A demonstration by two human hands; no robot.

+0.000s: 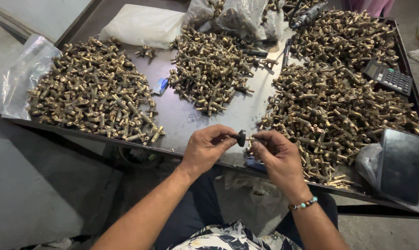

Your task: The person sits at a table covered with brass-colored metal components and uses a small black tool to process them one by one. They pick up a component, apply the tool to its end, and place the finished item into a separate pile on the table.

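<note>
Here, a dark metal table [191, 118] bearing three heaps of brass fittings: right heap [339, 106], left heap [91, 90], middle heap [209, 69]. White bag [142, 25] at the far edge; calculator [389, 78] and dark phone [399, 164] at right. Left hand [204, 149] closed on a black round knob [241, 138]. Right hand [276, 155] pinching a small brass piece [251, 139], seemingly touching the knob, above the near table edge.
</note>
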